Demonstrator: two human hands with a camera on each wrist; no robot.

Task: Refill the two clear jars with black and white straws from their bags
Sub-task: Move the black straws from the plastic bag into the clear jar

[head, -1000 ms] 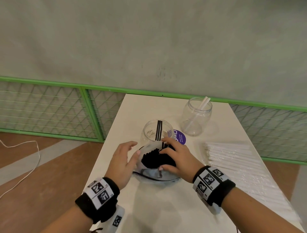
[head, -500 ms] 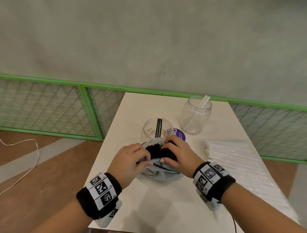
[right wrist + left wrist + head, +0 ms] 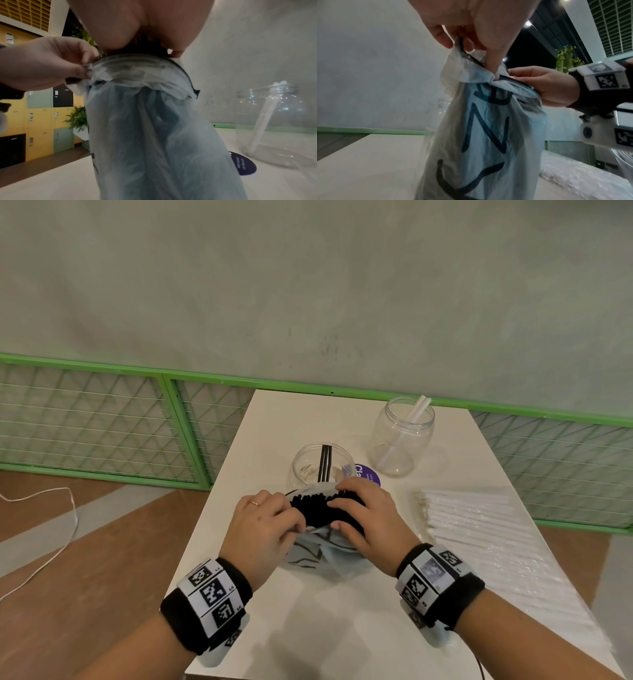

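Observation:
A pale blue plastic bag (image 3: pixel 310 553) (image 3: pixel 486 135) (image 3: pixel 154 128) of black straws (image 3: pixel 310 505) stands upright on the white table (image 3: pixel 308 628). My left hand (image 3: pixel 270 525) pinches the bag's rolled-down rim (image 3: pixel 481 65) on its left side. My right hand (image 3: pixel 363 515) wraps around the bunch of black straws at the bag's mouth. Just behind the bag stands a clear jar (image 3: pixel 323 465) holding a few black straws. A second clear jar (image 3: pixel 402 436) (image 3: pixel 274 124) with two white straws stands at the back right. The clear bag of white straws (image 3: pixel 486 529) lies flat on the right.
A purple round sticker (image 3: pixel 368 474) (image 3: pixel 243 162) lies on the table between the jars. A green-framed mesh fence (image 3: pixel 102 419) and a grey wall run behind the table. A white cable (image 3: pixel 51 542) trails on the wooden floor at the left.
My left hand has moved from beside the bag onto its rim and now pinches it. My right hand has closed tighter around the black straws, and the bag stands taller.

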